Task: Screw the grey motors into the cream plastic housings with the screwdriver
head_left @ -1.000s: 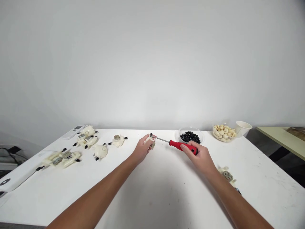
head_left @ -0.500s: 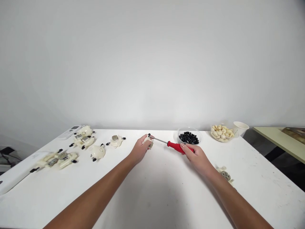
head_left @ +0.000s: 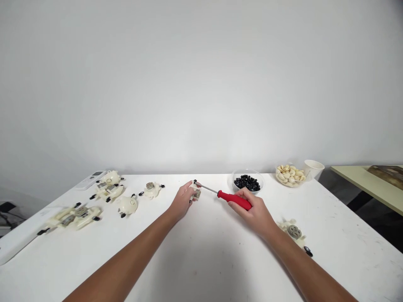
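My left hand [head_left: 182, 199] is closed around a small cream plastic part [head_left: 195, 193] with a grey piece and a black tip, held up over the white table [head_left: 201, 260]. In my right hand [head_left: 253, 209] is a screwdriver [head_left: 234, 199] with a red handle and a metal shaft. The shaft points left, and its end meets the black tip of the part; whether it sits in a screw is too small to tell. Another cream part [head_left: 293, 235] with a grey round piece and black feet lies beside my right forearm, which partly covers it.
Several similar cream parts [head_left: 128, 205] lie on the left, near a white remote control [head_left: 91, 179] and a long white object [head_left: 19, 241]. Toward the back right stand a clear bowl of black pieces [head_left: 247, 183], a bowl of cream pieces [head_left: 289, 175] and a white cup [head_left: 314, 168].
My right hand has changed its hold on the screwdriver handle, with its fingers now further over it. The left hand still holds the part, and the view has shifted slightly.
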### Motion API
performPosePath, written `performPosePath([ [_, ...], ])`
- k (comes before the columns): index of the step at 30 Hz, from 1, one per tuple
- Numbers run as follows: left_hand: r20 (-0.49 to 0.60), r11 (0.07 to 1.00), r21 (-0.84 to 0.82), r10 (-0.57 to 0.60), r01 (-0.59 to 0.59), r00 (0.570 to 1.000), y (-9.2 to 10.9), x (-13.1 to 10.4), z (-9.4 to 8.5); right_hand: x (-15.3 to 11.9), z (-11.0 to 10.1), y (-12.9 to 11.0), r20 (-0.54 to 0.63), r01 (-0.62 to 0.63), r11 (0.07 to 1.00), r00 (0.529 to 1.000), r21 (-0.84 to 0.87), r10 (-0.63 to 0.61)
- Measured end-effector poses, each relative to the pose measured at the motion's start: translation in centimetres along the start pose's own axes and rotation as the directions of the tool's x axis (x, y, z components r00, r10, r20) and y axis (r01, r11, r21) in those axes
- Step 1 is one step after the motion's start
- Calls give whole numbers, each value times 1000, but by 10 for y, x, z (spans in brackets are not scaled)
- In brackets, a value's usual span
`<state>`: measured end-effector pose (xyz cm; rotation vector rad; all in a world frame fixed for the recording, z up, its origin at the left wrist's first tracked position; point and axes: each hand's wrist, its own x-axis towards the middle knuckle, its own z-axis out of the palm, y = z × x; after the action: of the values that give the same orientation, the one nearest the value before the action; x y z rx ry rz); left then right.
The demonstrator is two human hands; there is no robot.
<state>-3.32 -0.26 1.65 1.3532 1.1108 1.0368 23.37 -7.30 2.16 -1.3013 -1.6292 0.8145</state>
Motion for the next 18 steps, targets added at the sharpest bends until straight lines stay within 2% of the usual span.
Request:
performPosePath([
  [4,20,999,-5,48,-48,999,-2,-1,1,7,4,6,81,-246,937,969,248,233],
  [6,29,997,-5,71,-71,997,-4,1,0,10,5,7,111,-285,911,958,298,264],
  [8,27,997,3,73,-73,997,-6,3,-1,11,4,6,72,-255,924,967,284,244],
  [10,-7,999,14,32,-32,999,-7,6,-3,9,3,4,147,-244,940,966,238,214],
  [12,-50,1000,20,-13,14,999,-7,8,-4,6,3,2,186,-181,971,971,157,151],
  [15,-84,998,32,-43,45,996,-3,8,-5,1,3,0,104,10,999,995,-30,-7],
  [18,-58,998,61,-1,4,998,0,6,-4,-2,6,0,22,74,991,997,-110,-72],
])
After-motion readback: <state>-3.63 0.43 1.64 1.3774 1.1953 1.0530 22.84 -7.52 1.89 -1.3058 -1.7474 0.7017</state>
